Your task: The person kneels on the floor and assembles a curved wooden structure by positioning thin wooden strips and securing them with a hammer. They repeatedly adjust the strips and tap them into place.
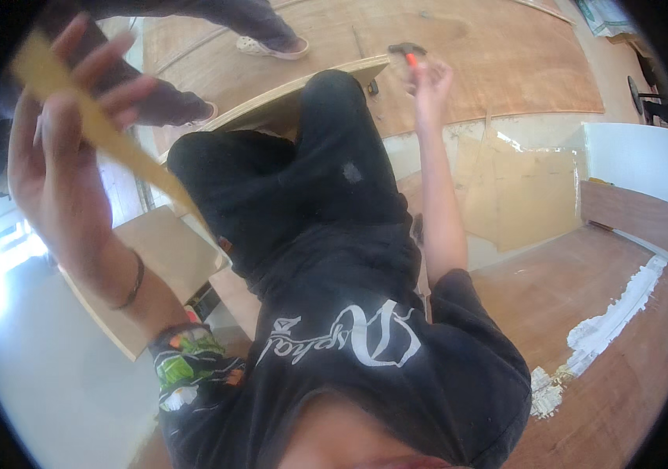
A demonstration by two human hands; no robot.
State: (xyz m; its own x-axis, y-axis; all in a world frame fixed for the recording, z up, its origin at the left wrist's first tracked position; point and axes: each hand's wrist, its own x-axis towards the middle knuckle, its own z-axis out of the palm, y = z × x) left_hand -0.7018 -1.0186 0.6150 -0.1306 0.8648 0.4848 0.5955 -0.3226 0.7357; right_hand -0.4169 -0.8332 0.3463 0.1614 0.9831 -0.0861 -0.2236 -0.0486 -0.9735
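A tan strip (pixel 134 166) crossed the left hand (pixel 64 164); whether its fingers gripped couldn't be told.
Past the knees (pixel 334 102) stood a plywood board (pixel 287 91), beside it the right hand (pixel 432 82) holding a hammer (pixel 411 56), then another person's shoe (pixel 275 50).

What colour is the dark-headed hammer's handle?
The slim handle looks bright red-orange where it shows; the head view shows it best.

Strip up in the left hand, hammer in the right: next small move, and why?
Probably lower the left hand to bring the tan strip toward the board at the knees before any hammering: the strip is held up near the camera, while the right hand grips the hammer.
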